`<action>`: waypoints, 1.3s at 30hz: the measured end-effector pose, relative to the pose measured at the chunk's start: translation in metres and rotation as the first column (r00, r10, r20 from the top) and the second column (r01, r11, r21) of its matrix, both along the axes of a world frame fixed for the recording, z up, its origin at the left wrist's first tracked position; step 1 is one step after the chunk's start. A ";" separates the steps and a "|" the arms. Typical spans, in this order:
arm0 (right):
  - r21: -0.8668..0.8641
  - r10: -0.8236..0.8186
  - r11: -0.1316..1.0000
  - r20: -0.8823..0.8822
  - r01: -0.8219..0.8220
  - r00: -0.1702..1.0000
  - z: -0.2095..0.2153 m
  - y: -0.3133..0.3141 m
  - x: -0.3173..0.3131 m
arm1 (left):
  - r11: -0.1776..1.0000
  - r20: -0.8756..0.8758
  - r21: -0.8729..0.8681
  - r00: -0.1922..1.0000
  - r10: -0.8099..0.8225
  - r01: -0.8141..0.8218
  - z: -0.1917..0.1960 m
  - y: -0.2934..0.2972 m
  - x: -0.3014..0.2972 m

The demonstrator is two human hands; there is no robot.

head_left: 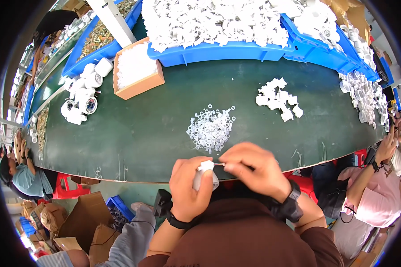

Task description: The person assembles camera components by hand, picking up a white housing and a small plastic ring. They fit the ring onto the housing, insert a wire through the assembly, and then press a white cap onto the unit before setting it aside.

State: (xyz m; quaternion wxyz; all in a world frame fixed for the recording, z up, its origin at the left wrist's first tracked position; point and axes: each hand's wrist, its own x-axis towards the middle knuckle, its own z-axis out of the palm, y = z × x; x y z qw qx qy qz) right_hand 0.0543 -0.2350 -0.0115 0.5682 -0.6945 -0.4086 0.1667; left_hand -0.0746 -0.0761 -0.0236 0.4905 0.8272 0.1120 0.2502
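At the near edge of the dark green table [133, 133], both hands meet just above the lap. Left hand [189, 187] is curled closed around a small white plastic cylindrical fitting [206, 171], its long axis tilted up toward the table. Right hand [249, 167] is pinched shut, fingertips at the fitting's top end, gripping something tiny; cannot tell what. Just beyond the hands, straight ahead, lies a loose pile of small clear plastic rings [210, 127], a little nearer the right hand. Farther right, a cluster of white plastic blocks [278, 98]. Far edge: blue plastic bins [218, 51] heaped with white parts, cardboard box [138, 69] at left.
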 end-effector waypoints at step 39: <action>-0.002 0.019 1.000 -0.546 -0.024 0.838 -0.014 0.002 -0.017 | 0.911 0.005 0.411 1.000 -0.029 0.025 -0.006 -0.015 0.014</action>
